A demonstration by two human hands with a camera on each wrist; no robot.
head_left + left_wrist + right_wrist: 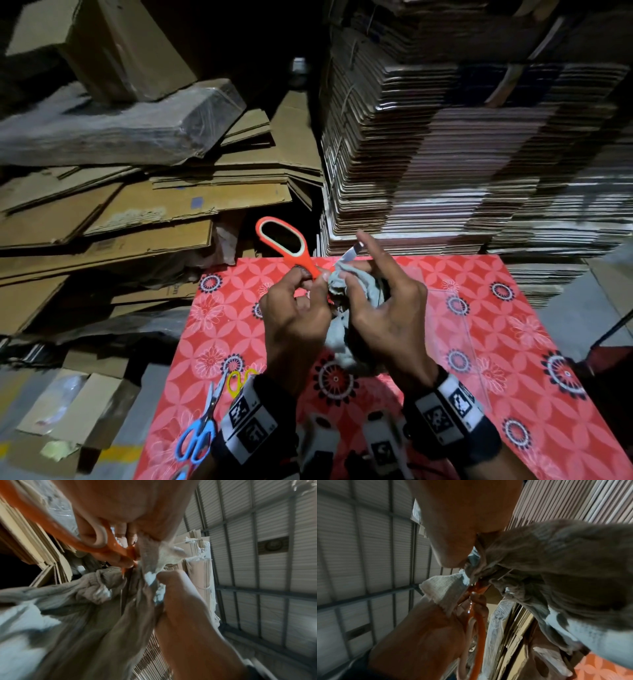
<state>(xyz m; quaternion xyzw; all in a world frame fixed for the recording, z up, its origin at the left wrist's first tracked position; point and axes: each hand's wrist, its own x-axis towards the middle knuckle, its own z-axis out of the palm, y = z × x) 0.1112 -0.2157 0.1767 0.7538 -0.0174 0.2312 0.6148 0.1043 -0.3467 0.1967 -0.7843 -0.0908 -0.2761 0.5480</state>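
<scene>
Orange-handled scissors (281, 241) are up off the table (479, 325), over its middle, held between both my hands. The large handle loop points away from me toward eleven o'clock. The bare steel blade tip (352, 253) pokes out toward one o'clock.

My left hand (297, 318) grips the scissors just below the loop, with thumb and curled fingertips pinching the orange neck. My right hand (388, 317) holds a grey cloth (342, 334) bunched round the blades, and thumb and fingers pinch it against the metal. My right forefinger stands out straight, pointing away from me. In the wrist views the cloth wraps the blades right where the orange handles meet. The rest of the cloth hangs down between my palms, and I cannot tell whether its lower end touches the table.

The table is covered in red with a pattern of pale and black flowers. At seven o'clock from my hands, near the table's edge, lie blue-handled scissors (196, 442) with their blades pointing toward one o'clock. Yellow-handled scissors (239, 377) lie just beside those blades, partly hidden by my left wrist.

Beyond the table, a tall stack of flat cardboard (445, 154) stands at one o'clock. Loose cardboard sheets (137, 205) are piled at ten o'clock.
</scene>
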